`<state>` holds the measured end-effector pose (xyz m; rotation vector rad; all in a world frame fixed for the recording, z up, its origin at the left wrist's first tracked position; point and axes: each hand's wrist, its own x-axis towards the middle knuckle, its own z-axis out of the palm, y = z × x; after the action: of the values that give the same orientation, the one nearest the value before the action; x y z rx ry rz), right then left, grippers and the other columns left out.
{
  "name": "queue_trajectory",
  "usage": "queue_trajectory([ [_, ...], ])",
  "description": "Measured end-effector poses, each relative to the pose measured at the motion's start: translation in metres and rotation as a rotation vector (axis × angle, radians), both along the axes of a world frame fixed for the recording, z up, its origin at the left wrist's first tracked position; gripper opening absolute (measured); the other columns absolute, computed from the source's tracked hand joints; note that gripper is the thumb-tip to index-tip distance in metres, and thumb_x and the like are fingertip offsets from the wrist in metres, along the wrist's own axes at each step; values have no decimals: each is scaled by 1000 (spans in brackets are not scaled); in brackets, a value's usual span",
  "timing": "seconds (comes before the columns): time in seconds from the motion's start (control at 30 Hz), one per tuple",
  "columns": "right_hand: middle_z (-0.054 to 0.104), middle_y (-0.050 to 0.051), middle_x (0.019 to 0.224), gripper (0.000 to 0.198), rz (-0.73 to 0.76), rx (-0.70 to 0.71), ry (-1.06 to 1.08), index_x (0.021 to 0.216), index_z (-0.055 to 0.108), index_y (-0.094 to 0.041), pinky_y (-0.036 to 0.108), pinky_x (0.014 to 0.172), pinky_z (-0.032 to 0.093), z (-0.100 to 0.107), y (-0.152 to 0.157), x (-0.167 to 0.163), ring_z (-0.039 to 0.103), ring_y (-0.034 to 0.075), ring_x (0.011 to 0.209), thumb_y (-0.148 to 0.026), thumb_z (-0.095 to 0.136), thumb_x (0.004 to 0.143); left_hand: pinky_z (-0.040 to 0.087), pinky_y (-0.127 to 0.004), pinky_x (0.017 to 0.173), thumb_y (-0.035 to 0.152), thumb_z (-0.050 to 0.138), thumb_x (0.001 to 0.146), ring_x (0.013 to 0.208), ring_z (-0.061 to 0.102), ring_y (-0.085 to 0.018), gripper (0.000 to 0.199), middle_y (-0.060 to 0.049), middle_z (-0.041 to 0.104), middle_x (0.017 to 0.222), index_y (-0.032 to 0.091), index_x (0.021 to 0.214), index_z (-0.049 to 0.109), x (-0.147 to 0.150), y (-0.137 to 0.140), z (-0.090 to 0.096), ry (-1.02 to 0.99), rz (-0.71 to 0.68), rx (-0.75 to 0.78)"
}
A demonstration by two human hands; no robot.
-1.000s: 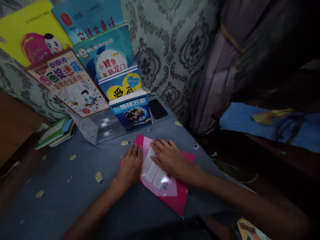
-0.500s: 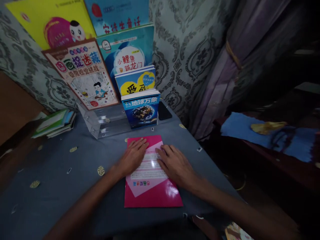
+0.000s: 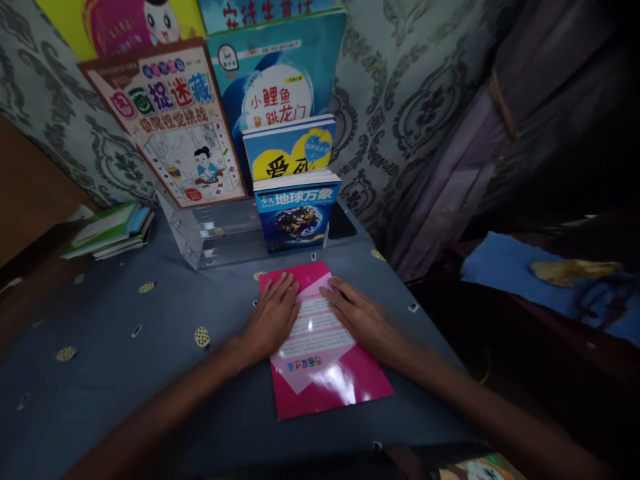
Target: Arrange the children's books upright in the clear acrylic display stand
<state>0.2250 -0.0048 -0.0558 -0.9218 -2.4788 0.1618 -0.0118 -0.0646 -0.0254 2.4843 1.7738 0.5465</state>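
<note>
**Both hands flat on the pink booklet**

The pink booklet (image 3: pixel 325 373) lies flat on the desk (image 3: pixel 150 373), just in front of the clear acrylic stand (image 3: pixel 220 233).

Left hand (image 3: pixel 273 317): grip spread, fingers extended, palm pressed on the booklet's left edge. Nothing is pinched.

Right hand (image 3: pixel 363 320): grip spread, fingers extended, resting flat on the booklet's right half. Nothing is pinched.

The two hands lie near each other, apart, with the booklet's pale text panel between them.

Stand contents: upright books in tiers. The blue globe book (image 3: pixel 296 217) occupies the front tier, nearest the booklet; the yellow-and-blue book (image 3: pixel 290 153) stands behind it; the puzzle book (image 3: pixel 173 127) stands to its left.
</note>
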Motion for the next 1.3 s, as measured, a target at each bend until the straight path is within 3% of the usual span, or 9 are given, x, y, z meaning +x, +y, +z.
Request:
queue_trajectory([
  [0.17, 56, 15, 149, 42, -8, -19, -45, 140, 59, -20, 49, 111, 51, 8, 2, 3, 52, 29, 140, -24, 37, 104, 35, -54, 122, 31, 36, 106, 151, 37, -27, 44, -19, 49, 155, 12, 143, 49, 4, 5, 4, -18, -9, -43],
  [0.3, 59, 16, 145, 41, 8, 4, -91, 138, 60, -19, 50, 108, 53, 12, 6, 7, 56, 29, 136, -25, 37, 104, 37, -53, 121, 33, 37, 106, 150, 39, -27, 43, -17, 49, 155, 16, 143, 49, -4, 2, 4, -41, -66, -23],
  [0.43, 65, 17, 135, 38, 23, 42, -143, 131, 64, -18, 54, 107, 51, 29, 6, 4, 57, 31, 132, -24, 40, 102, 44, -51, 115, 32, 41, 105, 141, 49, -30, 38, -18, 55, 148, 15, 136, 55, -24, -12, 11, 56, 29, 5],
  [0.53, 67, 18, 131, 36, 68, 43, -146, 126, 66, -16, 56, 109, 47, 48, 4, -16, 56, 33, 132, -24, 42, 102, 51, -49, 106, 33, 44, 104, 128, 58, -31, 36, -18, 61, 137, 13, 131, 56, -38, -21, 17, 135, 110, 9],
  [0.67, 62, 16, 141, 49, 216, -74, -76, 144, 53, -16, 51, 112, 46, 63, 3, -67, 53, 27, 136, -10, 38, 98, 52, -48, 104, 32, 46, 103, 125, 58, -29, 33, -16, 60, 135, 16, 130, 55, -44, -22, 17, 127, 123, 49],
  [0.87, 51, 22, 151, 65, 387, -226, -75, 153, 37, -8, 52, 117, 40, 55, 11, -118, 44, 27, 144, -3, 44, 88, 47, -50, 110, 26, 47, 102, 129, 57, -29, 31, -17, 63, 133, 15, 130, 52, -43, -18, 14, 69, 59, 71],
  [1.1, 43, 22, 159, 61, 346, -225, -133, 154, 37, -7, 53, 124, 29, 43, 14, -119, 36, 25, 151, -5, 41, 93, 44, -53, 113, 29, 44, 103, 137, 53, -30, 31, -16, 63, 138, 17, 130, 54, -44, -16, 14, 45, 44, 70],
  [1.3, 49, 22, 154, 51, 259, -164, -126, 151, 44, -8, 54, 122, 35, 46, 13, -115, 41, 28, 148, -14, 43, 100, 46, -51, 113, 29, 43, 104, 136, 54, -30, 32, -16, 63, 140, 16, 131, 55, -44, -14, 11, 89, 40, 110],
])
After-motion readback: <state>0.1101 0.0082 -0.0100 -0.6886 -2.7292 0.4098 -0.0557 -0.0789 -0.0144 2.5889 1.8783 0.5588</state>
